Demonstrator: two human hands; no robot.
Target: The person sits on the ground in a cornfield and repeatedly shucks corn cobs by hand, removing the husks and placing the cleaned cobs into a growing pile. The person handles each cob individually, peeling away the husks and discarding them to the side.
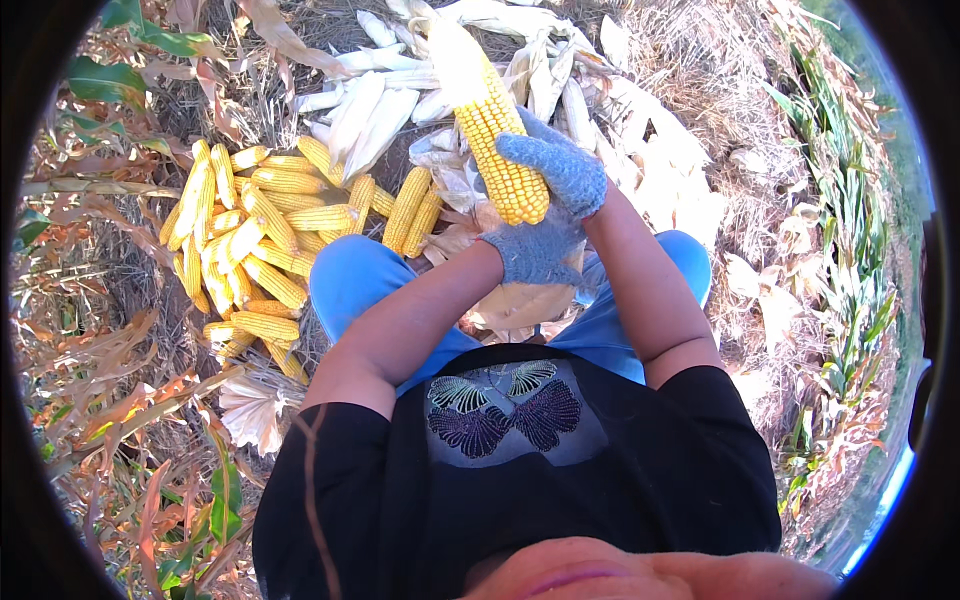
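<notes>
A husked corn cob [505, 155] with yellow kernels points up and away from me, its far end washed out by sunlight. My right hand [560, 168], in a grey knit glove, is closed around its near part, with the thumb across the kernels. Just below, my left hand [535, 250], also gloved in grey, reaches in under my right wrist. Its fingers are mostly hidden, so I cannot make out whether it holds anything. Pale husk [522, 305] shows beneath it, between my knees.
To the left lies a heap of husked corn cobs [265, 230]. Pale husks and husk-covered ears [375, 115] are strewn ahead. Dry stalks and leaves [110, 370] border the left, and green-and-dry corn plants [845, 230] line the right. My knees [350, 280] flank the work.
</notes>
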